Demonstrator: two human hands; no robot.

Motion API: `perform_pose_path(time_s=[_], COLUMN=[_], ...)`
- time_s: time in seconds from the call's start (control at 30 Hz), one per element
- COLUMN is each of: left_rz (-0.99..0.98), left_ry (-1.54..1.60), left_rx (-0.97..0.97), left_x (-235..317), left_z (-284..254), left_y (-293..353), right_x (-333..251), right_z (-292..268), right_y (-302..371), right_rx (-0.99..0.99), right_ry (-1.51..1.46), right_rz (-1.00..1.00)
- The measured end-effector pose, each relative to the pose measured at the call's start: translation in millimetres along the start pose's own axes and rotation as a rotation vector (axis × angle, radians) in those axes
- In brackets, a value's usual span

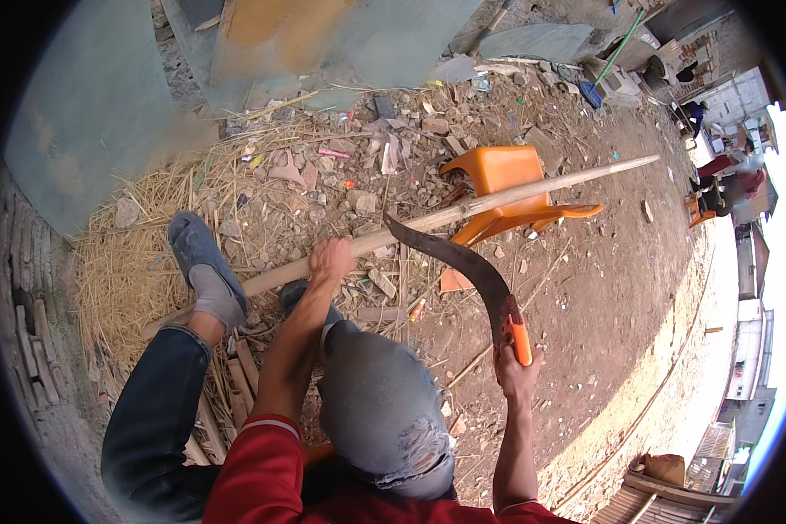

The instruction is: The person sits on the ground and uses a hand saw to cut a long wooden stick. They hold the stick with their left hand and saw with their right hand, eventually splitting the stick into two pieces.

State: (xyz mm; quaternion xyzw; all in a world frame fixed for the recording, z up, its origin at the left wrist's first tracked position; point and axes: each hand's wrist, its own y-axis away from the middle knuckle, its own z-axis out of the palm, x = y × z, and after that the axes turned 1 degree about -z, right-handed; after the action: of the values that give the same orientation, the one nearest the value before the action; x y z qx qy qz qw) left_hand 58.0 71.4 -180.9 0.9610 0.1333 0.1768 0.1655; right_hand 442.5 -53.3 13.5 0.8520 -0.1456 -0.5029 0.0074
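Note:
A long pale wooden pole (463,210) slants from straw at the lower left to the upper right, lying across a tipped orange plastic stool (508,171). My left hand (332,259) is closed around the pole, left of the stool. In my right hand (519,372) is the orange handle of a curved pruning saw (472,266). Its dark blade arcs up and left, with the tip at the pole just right of my left hand; whether it touches is unclear. My left shoe (203,251) is beside the pole's lower part, and my bent knee (384,406) rises between my arms.
Straw (135,253), stones and litter cover the dirt around the pole. Large grey-green sheets (92,131) stand at the upper left, by a brick wall (31,323). Split wood lies under my left leg. Other people (732,185) are far off at the right.

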Motion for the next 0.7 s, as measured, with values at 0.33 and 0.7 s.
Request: perform_pose_path(time_s=[0.33, 0.7], left_rz=[0.041, 0.062], left_ry=[-0.047, -0.041], left_rx=[0.042, 0.240], left_x=[-4, -14], left_z=[3, 29], left_y=[2, 1], right_x=[-108, -291], right_z=[-74, -42], right_y=[27, -67], right_rx=[-0.567, -0.703], right_ry=[-0.191, -0.811], right_rz=[-0.141, -0.258])
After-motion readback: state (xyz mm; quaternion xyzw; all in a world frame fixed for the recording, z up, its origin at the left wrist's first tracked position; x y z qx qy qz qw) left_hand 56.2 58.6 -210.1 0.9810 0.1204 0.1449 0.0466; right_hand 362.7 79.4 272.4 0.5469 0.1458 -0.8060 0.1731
